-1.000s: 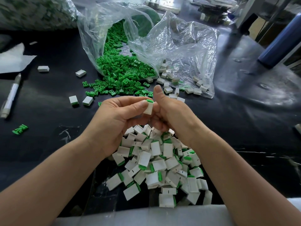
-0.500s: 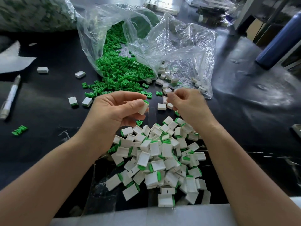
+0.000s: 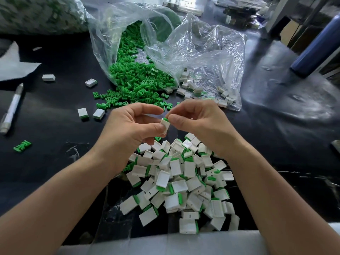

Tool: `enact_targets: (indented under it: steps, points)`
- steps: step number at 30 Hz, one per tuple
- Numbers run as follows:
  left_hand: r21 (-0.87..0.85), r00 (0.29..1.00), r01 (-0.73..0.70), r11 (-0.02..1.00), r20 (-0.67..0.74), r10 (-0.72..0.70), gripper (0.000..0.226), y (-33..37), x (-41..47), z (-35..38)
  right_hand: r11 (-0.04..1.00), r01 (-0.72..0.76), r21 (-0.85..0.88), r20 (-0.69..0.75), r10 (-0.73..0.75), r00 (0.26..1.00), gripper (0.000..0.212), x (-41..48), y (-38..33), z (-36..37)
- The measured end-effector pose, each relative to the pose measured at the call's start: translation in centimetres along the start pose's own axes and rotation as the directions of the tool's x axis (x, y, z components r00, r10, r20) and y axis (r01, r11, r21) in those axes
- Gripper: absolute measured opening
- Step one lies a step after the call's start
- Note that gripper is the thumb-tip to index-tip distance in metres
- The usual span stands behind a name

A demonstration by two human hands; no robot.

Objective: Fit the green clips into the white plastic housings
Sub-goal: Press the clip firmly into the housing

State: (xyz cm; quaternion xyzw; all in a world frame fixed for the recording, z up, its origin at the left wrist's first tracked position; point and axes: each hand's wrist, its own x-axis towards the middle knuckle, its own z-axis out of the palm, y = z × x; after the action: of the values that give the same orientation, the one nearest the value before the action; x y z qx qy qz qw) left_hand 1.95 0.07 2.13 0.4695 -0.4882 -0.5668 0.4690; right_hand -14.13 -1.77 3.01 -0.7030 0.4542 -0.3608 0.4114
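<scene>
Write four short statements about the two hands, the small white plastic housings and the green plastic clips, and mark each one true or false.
1. The left hand holds a small white plastic housing. True.
2. The right hand is open and empty. False: it pinches the green plastic clip at the housing's top.
3. The loose green clips spill from a clear plastic bag. True.
4. The white pen lies to the right of the pile of fitted housings. False: it lies far to the left.
</scene>
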Motion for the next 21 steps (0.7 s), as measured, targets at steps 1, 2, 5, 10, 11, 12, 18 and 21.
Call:
enact_targets:
  steps: [1,2,5,10,11,12,18,21]
  points:
    - [0.018,1.0,-0.004,1.0,0.002,0.004,0.035,0.0,0.0,0.1,1.0,-0.009,-0.007,-0.002,0.009,1.0,0.011,0.0,0.0,0.0]
    - [0.038,1.0,-0.011,0.999,0.003,0.011,0.034,0.0,0.0,0.1,1.0,-0.03,-0.011,-0.004,0.03,1.0,0.013,0.0,0.0,0.0]
    - [0.101,1.0,-0.03,0.994,0.01,0.029,0.031,0.0,-0.1,0.3,0.993,-0.081,-0.086,-0.006,0.081,0.997,0.02,0.0,0.1,0.1]
    - [0.139,0.999,-0.033,0.99,0.012,0.031,0.03,0.0,0.0,0.1,0.97,-0.109,-0.219,-0.012,0.109,0.994,0.025,0.1,0.2,0.7]
    - [0.14,0.999,-0.031,0.99,0.015,0.029,0.028,0.0,0.0,0.1,0.972,-0.113,-0.204,-0.022,0.111,0.994,0.024,0.2,0.2,0.6]
    - [0.138,0.999,-0.032,0.99,0.018,0.029,0.025,-0.1,0.0,0.0,0.976,-0.119,-0.183,-0.04,0.114,0.993,0.023,0.2,0.2,0.5]
    - [0.06,0.992,-0.082,0.995,0.097,0.076,0.012,0.1,-0.2,0.1,0.941,-0.204,-0.268,-0.295,0.121,0.948,0.013,0.8,2.0,-1.2]
    - [0.052,0.991,-0.083,0.995,0.11,0.077,0.028,0.1,-0.3,0.2,0.852,-0.244,-0.463,-0.289,0.115,0.951,0.016,1.1,2.9,-1.2]
